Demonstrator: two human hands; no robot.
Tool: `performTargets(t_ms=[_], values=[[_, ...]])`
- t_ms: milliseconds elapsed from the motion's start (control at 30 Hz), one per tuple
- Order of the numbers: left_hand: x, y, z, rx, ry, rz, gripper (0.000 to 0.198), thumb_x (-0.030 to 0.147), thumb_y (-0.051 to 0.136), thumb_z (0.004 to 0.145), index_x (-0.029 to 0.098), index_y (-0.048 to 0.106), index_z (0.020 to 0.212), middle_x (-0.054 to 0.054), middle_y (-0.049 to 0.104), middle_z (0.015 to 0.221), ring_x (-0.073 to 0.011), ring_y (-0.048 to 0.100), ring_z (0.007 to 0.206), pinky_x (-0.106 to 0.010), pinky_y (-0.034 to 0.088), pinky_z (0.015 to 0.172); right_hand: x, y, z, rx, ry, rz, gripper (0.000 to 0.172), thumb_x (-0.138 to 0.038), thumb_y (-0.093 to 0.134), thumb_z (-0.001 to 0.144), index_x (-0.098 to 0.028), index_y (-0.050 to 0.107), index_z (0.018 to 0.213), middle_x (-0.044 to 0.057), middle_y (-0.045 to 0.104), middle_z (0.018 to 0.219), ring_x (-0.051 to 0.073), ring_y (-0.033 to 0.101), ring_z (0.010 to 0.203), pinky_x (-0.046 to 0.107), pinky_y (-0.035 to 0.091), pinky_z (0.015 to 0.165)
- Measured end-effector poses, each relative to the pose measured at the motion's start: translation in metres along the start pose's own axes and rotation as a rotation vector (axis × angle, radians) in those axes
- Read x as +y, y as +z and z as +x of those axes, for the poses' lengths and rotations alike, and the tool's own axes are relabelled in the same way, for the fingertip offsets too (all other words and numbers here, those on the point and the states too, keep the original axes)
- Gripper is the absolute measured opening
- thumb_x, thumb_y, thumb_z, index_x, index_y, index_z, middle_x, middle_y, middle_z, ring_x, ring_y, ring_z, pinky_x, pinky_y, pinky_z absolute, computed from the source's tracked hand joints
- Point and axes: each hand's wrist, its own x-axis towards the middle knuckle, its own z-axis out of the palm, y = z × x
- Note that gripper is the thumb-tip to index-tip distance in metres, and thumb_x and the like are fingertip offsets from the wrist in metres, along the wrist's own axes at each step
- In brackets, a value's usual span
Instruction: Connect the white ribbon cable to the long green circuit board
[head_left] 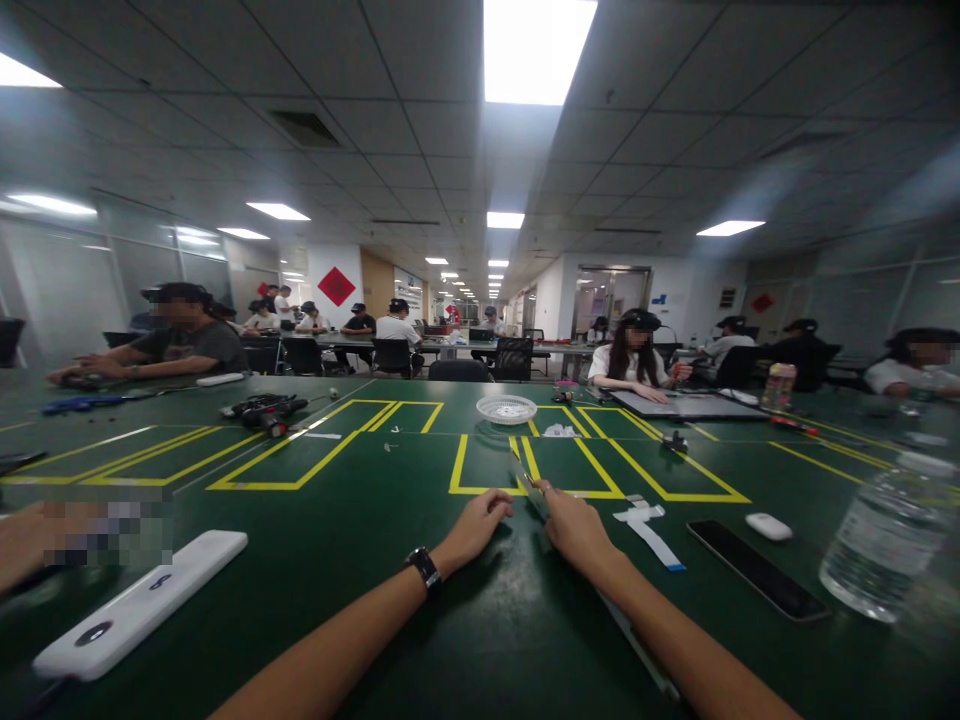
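R hand [574,522] w/ thin item [525,474], L hand [477,525] nearby, green tbl [337,540]

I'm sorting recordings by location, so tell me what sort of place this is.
Probably an open-plan office used as a shared workroom: a big green table marked with yellow tape, black office chairs further back, and a panelled ceiling with light panels.

Basket [507,411] on table [322,545] ahead of hands [477,528], phone [757,570] to their right, bottle [885,540] right of phone
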Motion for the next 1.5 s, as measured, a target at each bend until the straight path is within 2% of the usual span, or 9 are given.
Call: performTargets(t_ms=[200, 433, 533, 633, 833, 933, 1100, 1267, 1500], values=[[-0.001, 0.001, 0.003, -0.005, -0.056, -0.145, 0.045, 0.053, 0.043, 0.085, 0.013, 0.062, 0.086, -0.006, 0.065, 0.085, -0.0193, 0.057, 0.083, -0.028, 0.04, 0.077, -0.036, -0.012, -0.018, 0.073, -0.141, 0.092, 0.065, -0.007, 0.045, 0.077, -0.026, 0.034, 0.139, 0.008, 0.065, 0.104, 0.022, 0.061, 0.095, 0.028, 0.042, 0.074], [-0.011, 0.001, 0.006, 0.154, -0.188, -0.399, 0.047, 0.057, 0.056, 0.076, 0.011, 0.061, 0.086, -0.005, 0.065, 0.078, -0.0175, 0.057, 0.075, -0.027, 0.043, 0.069, -0.048, -0.016, -0.023, 0.197, -0.46, 0.247, 0.054, -0.021, 0.047, 0.085, -0.021, 0.038, 0.138, 0.008, 0.057, 0.124, 0.021, 0.052, 0.108, 0.032, 0.038, 0.094], [-0.013, 0.0, 0.006, 0.143, -0.196, -0.48, 0.045, 0.054, 0.054, 0.079, 0.011, 0.06, 0.092, -0.006, 0.066, 0.077, -0.0151, 0.058, 0.067, -0.025, 0.044, 0.064, -0.023, -0.017, -0.007, 0.27, -0.339, 0.216, 0.041, -0.026, 0.042, 0.09, -0.017, 0.049, 0.13, 0.01, 0.06, 0.119, 0.022, 0.052, 0.108, 0.033, 0.038, 0.095], [-0.015, 0.0, 0.005, 0.143, -0.221, -0.539, 0.043, 0.052, 0.052, 0.081, 0.013, 0.057, 0.097, -0.006, 0.066, 0.077, -0.0149, 0.06, 0.066, -0.025, 0.045, 0.062, 0.027, -0.011, 0.009, 0.269, -0.065, 0.058, 0.039, -0.029, 0.04, 0.092, -0.012, 0.055, 0.123, 0.015, 0.058, 0.121, 0.025, 0.049, 0.113, 0.036, 0.036, 0.097], [-0.015, 0.0, 0.003, 0.122, -0.213, -0.54, 0.045, 0.055, 0.047, 0.082, 0.014, 0.06, 0.093, -0.004, 0.063, 0.069, -0.0146, 0.058, 0.061, -0.025, 0.044, 0.059, 0.119, 0.012, 0.012, -0.043, 0.48, -0.146, 0.049, -0.045, 0.034, 0.093, -0.01, 0.06, 0.115, 0.022, 0.053, 0.121, 0.036, 0.047, 0.113, 0.05, 0.04, 0.087], [-0.013, -0.002, 0.002, 0.149, -0.205, -0.519, 0.046, 0.057, 0.047, 0.081, 0.014, 0.062, 0.091, -0.003, 0.061, 0.07, -0.0147, 0.057, 0.064, -0.026, 0.045, 0.063, 0.122, 0.019, 0.013, -0.141, 0.427, -0.155, 0.043, -0.037, 0.033, 0.094, -0.013, 0.06, 0.117, 0.021, 0.053, 0.12, 0.035, 0.049, 0.112, 0.049, 0.041, 0.084], [-0.016, -0.001, 0.002, 0.176, -0.186, -0.488, 0.045, 0.056, 0.047, 0.08, 0.014, 0.062, 0.083, -0.002, 0.06, 0.072, -0.0142, 0.055, 0.066, -0.025, 0.045, 0.065, 0.102, 0.022, 0.02, -0.105, 0.187, -0.084, 0.042, -0.021, 0.032, 0.092, -0.022, 0.052, 0.129, 0.016, 0.053, 0.122, 0.029, 0.05, 0.111, 0.04, 0.042, 0.084], [-0.021, 0.001, 0.004, 0.123, -0.2, -0.523, 0.043, 0.055, 0.042, 0.082, 0.015, 0.059, 0.082, -0.001, 0.057, 0.066, -0.0125, 0.051, 0.057, -0.025, 0.044, 0.059, 0.114, 0.015, 0.017, -0.023, 0.316, -0.11, 0.047, -0.037, 0.049, 0.085, -0.017, 0.054, 0.127, 0.018, 0.047, 0.129, 0.034, 0.039, 0.122, 0.049, 0.035, 0.094], [-0.008, -0.002, -0.002, 0.164, -0.218, -0.431, 0.046, 0.058, 0.048, 0.079, 0.013, 0.059, 0.079, -0.006, 0.063, 0.08, -0.0169, 0.056, 0.075, -0.028, 0.044, 0.075, 0.137, 0.009, 0.017, -0.164, 0.354, 0.082, 0.032, -0.042, 0.056, 0.08, -0.02, 0.063, 0.101, 0.014, 0.057, 0.114, 0.031, 0.053, 0.105, 0.042, 0.043, 0.078]])
